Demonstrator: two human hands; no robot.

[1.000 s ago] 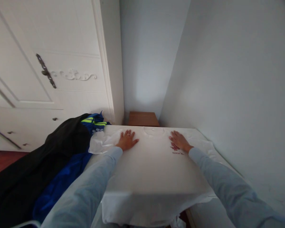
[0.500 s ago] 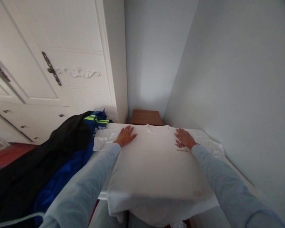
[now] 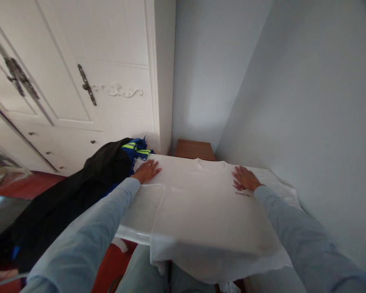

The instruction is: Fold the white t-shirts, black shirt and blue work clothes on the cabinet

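A white T-shirt (image 3: 198, 207) lies spread out face up, its neckline at the far side and its hem hanging over the near table edge. My left hand (image 3: 147, 171) rests flat on the left sleeve, fingers spread, a ring on one of them. On the upper right of the chest, my right hand (image 3: 245, 178) lies flat with fingers apart, just over a dark red leaf print (image 3: 239, 186). Small lettering below the print is too blurred to read. Under the shirt is a white table (image 3: 142, 209), bare at its left part.
Black and blue clothes (image 3: 88, 179) with yellow-green stripes are heaped along the table's left side. A white wardrobe (image 3: 125, 49) stands behind at left. A brown wooden piece (image 3: 195, 149) sits in the corner beyond the table. Grey walls (image 3: 317, 101) close off the right.
My left hand has slid outward from the shirt's shoulder onto the sleeve. My right hand stays in place on the chest. The view has turned somewhat to the left.
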